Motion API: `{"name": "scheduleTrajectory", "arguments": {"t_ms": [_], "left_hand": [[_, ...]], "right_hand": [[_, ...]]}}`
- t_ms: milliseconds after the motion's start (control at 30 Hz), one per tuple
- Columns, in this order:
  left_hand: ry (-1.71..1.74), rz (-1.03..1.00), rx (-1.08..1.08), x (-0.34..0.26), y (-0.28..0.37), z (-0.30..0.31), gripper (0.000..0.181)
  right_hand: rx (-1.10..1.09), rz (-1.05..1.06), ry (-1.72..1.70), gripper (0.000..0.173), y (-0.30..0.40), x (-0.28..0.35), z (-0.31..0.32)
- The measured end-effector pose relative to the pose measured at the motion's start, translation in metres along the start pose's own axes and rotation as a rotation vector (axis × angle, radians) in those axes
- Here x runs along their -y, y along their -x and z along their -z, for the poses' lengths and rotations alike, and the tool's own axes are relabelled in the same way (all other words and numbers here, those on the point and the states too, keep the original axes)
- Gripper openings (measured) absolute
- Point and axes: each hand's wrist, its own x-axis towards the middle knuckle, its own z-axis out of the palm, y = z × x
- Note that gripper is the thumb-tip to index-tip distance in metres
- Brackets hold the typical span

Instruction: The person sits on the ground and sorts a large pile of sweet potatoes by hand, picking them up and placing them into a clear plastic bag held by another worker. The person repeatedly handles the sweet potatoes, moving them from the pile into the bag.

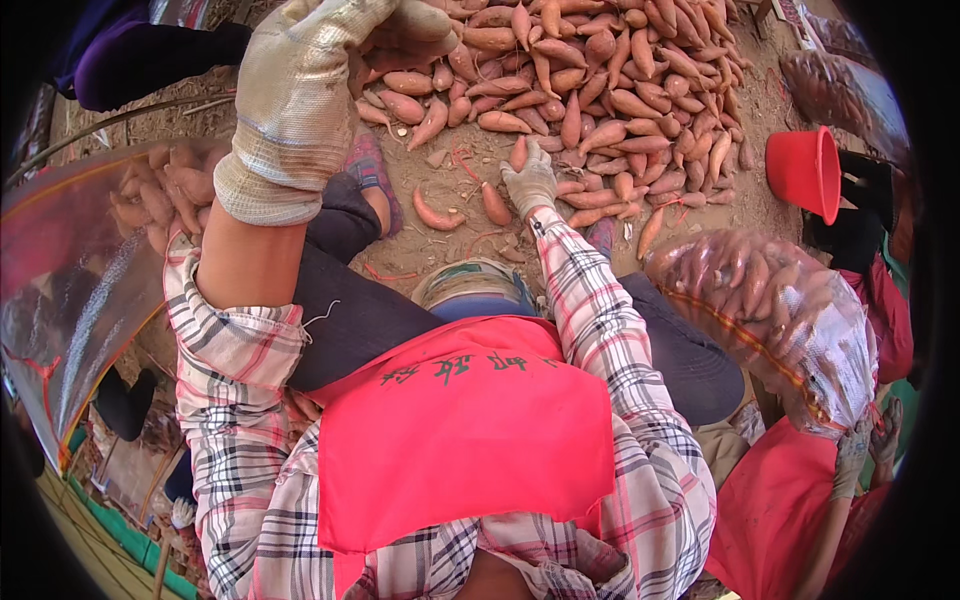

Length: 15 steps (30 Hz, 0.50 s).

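Observation:
My left hand [296, 112], in a pale, dirty knit work glove, is raised close to the camera with its fingers bent to the right. Its palm faces away, so whether it holds anything is hidden. At the near edge of a large heap of sweet potatoes [600, 82], my gloved right hand [531, 180] grips a small sweet potato [518, 153]. Just below that hand lies a loose sweet potato [495, 204] on the soil. A curved sweet potato [436, 211] rests farther left.
An open clear plastic bag [97, 277] with sweet potatoes stands at left. On the right are a filled bag [757, 300], its end held by another person's gloved hand [851, 457], and a red bucket [799, 169]. Another filled bag [840, 94] lies beyond.

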Motion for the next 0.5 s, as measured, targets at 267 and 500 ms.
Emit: {"name": "scheduleTrajectory", "arguments": {"t_ms": [267,500], "left_hand": [[0.033,0.142,-0.275,0.01,-0.02,0.014,0.035],[0.17,0.382,-0.141,0.083,-0.044,-0.004,0.033]], "right_hand": [[0.388,-0.205,-0.941,0.063,-0.046,0.038,0.056],[0.045,0.623,-1.116,0.037,-0.019,0.176,0.176]]}}
